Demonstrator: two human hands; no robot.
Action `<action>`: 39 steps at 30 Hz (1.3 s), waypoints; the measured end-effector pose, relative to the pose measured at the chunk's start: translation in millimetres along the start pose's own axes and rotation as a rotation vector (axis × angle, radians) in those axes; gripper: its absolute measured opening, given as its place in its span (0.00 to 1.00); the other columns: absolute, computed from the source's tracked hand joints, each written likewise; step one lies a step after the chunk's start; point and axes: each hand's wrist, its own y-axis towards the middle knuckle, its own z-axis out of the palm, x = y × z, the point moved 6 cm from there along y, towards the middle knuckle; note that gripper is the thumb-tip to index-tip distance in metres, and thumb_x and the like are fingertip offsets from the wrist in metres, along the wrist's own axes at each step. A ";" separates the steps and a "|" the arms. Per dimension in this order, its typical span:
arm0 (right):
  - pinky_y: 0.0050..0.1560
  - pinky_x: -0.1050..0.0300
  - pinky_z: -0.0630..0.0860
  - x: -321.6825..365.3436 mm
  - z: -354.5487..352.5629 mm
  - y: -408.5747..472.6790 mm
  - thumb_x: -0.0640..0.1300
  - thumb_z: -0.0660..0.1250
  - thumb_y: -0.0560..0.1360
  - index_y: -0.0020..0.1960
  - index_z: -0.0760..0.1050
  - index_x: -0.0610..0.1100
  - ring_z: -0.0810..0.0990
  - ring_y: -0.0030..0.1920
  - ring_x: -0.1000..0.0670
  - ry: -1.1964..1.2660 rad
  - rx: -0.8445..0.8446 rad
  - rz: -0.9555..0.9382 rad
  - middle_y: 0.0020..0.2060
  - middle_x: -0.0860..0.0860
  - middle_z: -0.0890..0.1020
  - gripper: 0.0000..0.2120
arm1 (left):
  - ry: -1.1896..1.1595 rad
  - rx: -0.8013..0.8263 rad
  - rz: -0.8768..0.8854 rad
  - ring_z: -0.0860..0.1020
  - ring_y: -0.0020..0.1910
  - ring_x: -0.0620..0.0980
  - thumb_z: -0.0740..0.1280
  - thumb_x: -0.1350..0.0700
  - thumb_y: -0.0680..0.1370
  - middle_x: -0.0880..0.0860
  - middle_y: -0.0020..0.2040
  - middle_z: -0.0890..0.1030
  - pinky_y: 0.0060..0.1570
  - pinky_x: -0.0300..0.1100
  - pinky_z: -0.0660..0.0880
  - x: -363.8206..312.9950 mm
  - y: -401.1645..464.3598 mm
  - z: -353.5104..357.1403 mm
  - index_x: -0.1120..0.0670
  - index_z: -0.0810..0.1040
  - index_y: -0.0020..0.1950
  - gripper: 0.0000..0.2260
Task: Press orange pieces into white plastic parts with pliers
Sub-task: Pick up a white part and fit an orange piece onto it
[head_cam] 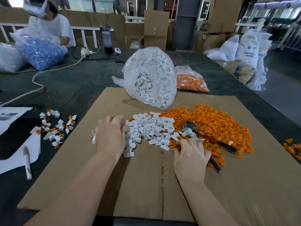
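left hand (pixel 110 136): yours, palm down on the near-left edge of the white parts pile (pixel 151 128); fingers curl into the parts, can't tell if they hold one.
right hand (pixel 190 154): yours, palm down at the near edge of the orange pieces pile (pixel 210 123); fingertips (pixel 182 142) dig into the orange pieces, can't tell if anything is gripped.
pliers (pixel 203 136): lying on the orange pieces pile, just beyond your right hand; metal head points toward the white parts pile, one dark handle runs out to the right, the other passes under your right hand.
cardboard sheet (pixel 143 185): lies on the bench (pixel 73 82); both piles sit on it, white left, orange right, touching.
bag of white parts (pixel 151 79): clear, at the far edge of the cardboard sheet.
bag of orange pieces (pixel 190 80): just right of the bag of white parts, off the cardboard sheet.
assembled pieces (pixel 55 126): scattered on the bench left of the cardboard sheet.
marker (pixel 27 162): on white paper (pixel 17 157), farther left of the cardboard sheet.
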 end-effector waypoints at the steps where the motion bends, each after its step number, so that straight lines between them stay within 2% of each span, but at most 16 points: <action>1: 0.45 0.47 0.67 -0.2 0.9 0.2 0.39 0.76 0.66 0.41 0.79 0.41 0.77 0.43 0.41 -0.002 0.014 0.002 0.40 0.46 0.81 0.06 | -0.118 -0.003 0.061 0.70 0.56 0.54 0.62 0.56 0.80 0.55 0.56 0.77 0.51 0.39 0.62 -11.3 -2.1 -1.7 0.54 0.77 0.62 0.12; 4: 0.45 0.47 0.65 0.1 1.2 0.5 0.38 0.74 0.68 0.41 0.78 0.41 0.77 0.43 0.42 0.018 0.032 0.006 0.39 0.47 0.80 0.05 | -0.279 0.110 0.214 0.74 0.54 0.55 0.59 0.61 0.80 0.56 0.54 0.78 0.48 0.36 0.63 -43.8 -15.8 4.9 0.58 0.76 0.63 0.13; 6: 0.44 0.48 0.65 0.9 -0.1 -0.1 0.38 0.74 0.68 0.40 0.77 0.41 0.77 0.42 0.42 0.037 0.024 0.001 0.38 0.47 0.80 0.06 | -0.331 0.200 0.277 0.75 0.55 0.54 0.58 0.62 0.80 0.56 0.55 0.78 0.52 0.37 0.66 -59.2 -28.8 15.7 0.57 0.75 0.65 0.14; 8: 0.45 0.48 0.65 0.7 -0.9 -0.5 0.37 0.73 0.69 0.42 0.78 0.42 0.77 0.43 0.42 0.051 0.021 -0.004 0.40 0.47 0.81 0.05 | -0.387 0.261 0.294 0.76 0.53 0.53 0.59 0.62 0.80 0.55 0.53 0.80 0.52 0.35 0.67 -68.8 -40.1 24.2 0.57 0.76 0.64 0.14; 10: 0.46 0.49 0.65 -0.5 0.1 -0.1 0.38 0.71 0.71 0.46 0.79 0.43 0.76 0.46 0.43 0.074 0.040 -0.005 0.43 0.48 0.81 0.04 | -0.441 0.288 0.299 0.76 0.48 0.50 0.61 0.64 0.79 0.54 0.49 0.80 0.48 0.31 0.66 -74.9 -48.5 29.7 0.58 0.79 0.59 0.12; 14: 0.46 0.51 0.64 -1.1 0.8 0.7 0.38 0.70 0.72 0.43 0.78 0.43 0.77 0.44 0.44 0.169 0.061 -0.007 0.40 0.49 0.81 0.02 | -0.470 0.295 0.276 0.70 0.47 0.43 0.64 0.65 0.76 0.45 0.44 0.69 0.45 0.25 0.63 -76.0 -57.1 38.1 0.56 0.81 0.49 0.08; 16: 0.43 0.53 0.64 -0.4 -2.3 0.8 0.38 0.72 0.70 0.40 0.77 0.43 0.77 0.41 0.44 0.207 0.030 -0.011 0.36 0.49 0.80 0.04 | -0.465 0.300 0.275 0.69 0.44 0.43 0.64 0.63 0.77 0.42 0.41 0.66 0.42 0.26 0.63 -74.4 -57.9 40.8 0.54 0.81 0.47 0.07; 19: 0.39 0.53 0.67 2.3 -7.4 0.8 0.37 0.74 0.69 0.38 0.78 0.43 0.77 0.38 0.44 0.232 -0.018 -0.046 0.34 0.49 0.79 0.05 | -0.448 0.338 0.271 0.69 0.42 0.44 0.62 0.60 0.79 0.41 0.39 0.67 0.39 0.32 0.61 -72.5 -58.4 45.3 0.54 0.79 0.47 0.06; 24: 0.43 0.53 0.71 2.5 -8.6 1.8 0.36 0.71 0.71 0.40 0.79 0.41 0.78 0.39 0.46 0.348 0.000 -0.052 0.35 0.50 0.81 0.02 | -0.542 0.367 0.141 0.72 0.42 0.41 0.68 0.56 0.76 0.41 0.39 0.74 0.42 0.24 0.64 -63.4 -57.9 47.2 0.51 0.78 0.44 0.01; 27: 0.45 0.53 0.74 1.0 -7.9 2.8 0.37 0.70 0.72 0.43 0.80 0.41 0.78 0.42 0.49 0.435 0.043 -0.011 0.38 0.51 0.82 0.01 | -0.644 0.390 0.025 0.74 0.39 0.36 0.70 0.60 0.74 0.42 0.39 0.76 0.40 0.22 0.66 -55.3 -56.8 47.4 0.45 0.76 0.48 0.10; 30: 0.48 0.50 0.74 0.8 -7.6 3.2 0.39 0.69 0.73 0.44 0.80 0.42 0.78 0.44 0.49 0.510 0.079 0.020 0.39 0.51 0.82 0.01 | -0.728 0.418 -0.068 0.76 0.39 0.37 0.71 0.61 0.73 0.44 0.39 0.78 0.39 0.21 0.67 -51.5 -56.1 48.1 0.48 0.78 0.50 0.09; 34: 0.46 0.48 0.74 5.1 -9.5 1.7 0.40 0.70 0.72 0.42 0.79 0.42 0.76 0.41 0.50 0.516 0.084 -0.023 0.36 0.52 0.80 0.02 | -0.845 0.439 -0.140 0.80 0.37 0.48 0.69 0.62 0.74 0.55 0.38 0.81 0.36 0.28 0.72 -49.8 -55.8 49.0 0.53 0.77 0.43 0.04; 37: 0.46 0.53 0.69 6.4 -7.8 1.8 0.40 0.71 0.72 0.40 0.78 0.42 0.74 0.40 0.52 0.450 0.074 -0.061 0.36 0.52 0.79 0.03 | -0.980 0.497 -0.194 0.79 0.33 0.47 0.67 0.65 0.75 0.58 0.36 0.79 0.36 0.34 0.77 -50.5 -58.6 50.8 0.57 0.75 0.44 0.04; 39: 0.46 0.55 0.65 5.8 -5.9 2.2 0.41 0.71 0.72 0.40 0.78 0.42 0.75 0.40 0.50 0.417 0.077 -0.069 0.36 0.52 0.80 0.04 | -0.983 0.517 -0.184 0.79 0.32 0.46 0.67 0.65 0.75 0.58 0.35 0.79 0.36 0.35 0.77 -51.4 -59.3 51.9 0.58 0.75 0.45 0.03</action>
